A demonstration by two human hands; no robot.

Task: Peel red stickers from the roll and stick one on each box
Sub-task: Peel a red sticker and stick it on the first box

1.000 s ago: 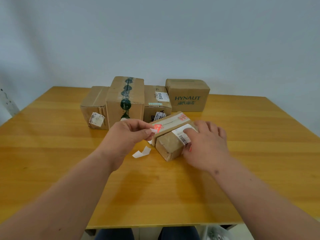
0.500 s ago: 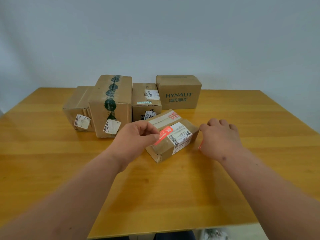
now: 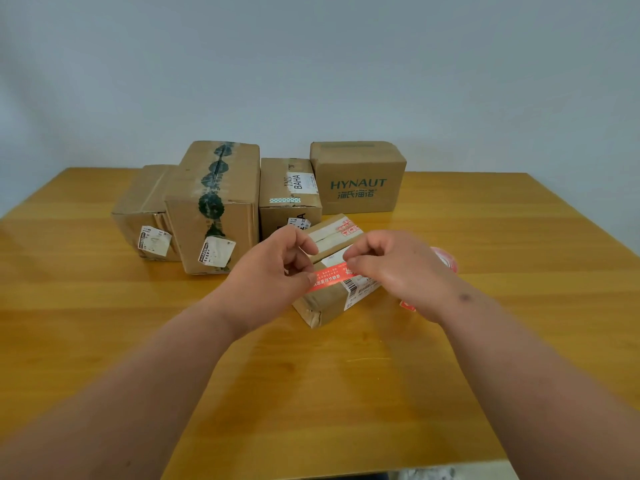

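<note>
The left hand (image 3: pixel 277 268) is curled, and one end of the red sticker (image 3: pixel 329 277) is pinched between its thumb and finger. The right hand (image 3: pixel 394 268) is curled too, and the other end of the sticker is pinched by its fingertips. The sticker is stretched between the two hands, right over the top of the small box (image 3: pixel 329 299) near the front of the table (image 3: pixel 311 393). It cannot be told if the sticker is already touching the box or is held just above it.

Some things could go wrong from here. The sticker could be put down crooked if one hand is lowered before the other. It could get wrinkled or folded onto itself if it is not kept pulled flat. It could stay stuck to a finger when the hands are lifted, and one end could be peeled back up. The barcode label (image 3: pixel 351 289) on the box could be partly covered. The small box could be slid along the table if it is pushed from the side.

The sticker is a long thin strip. It is bright red-orange with tiny white writing on it. The roll (image 3: pixel 446 259) is seen behind the right hand, on the table. Four more boxes (image 3: pixel 214 209) are lined up at the back, and no red sticker is seen on them.
</note>
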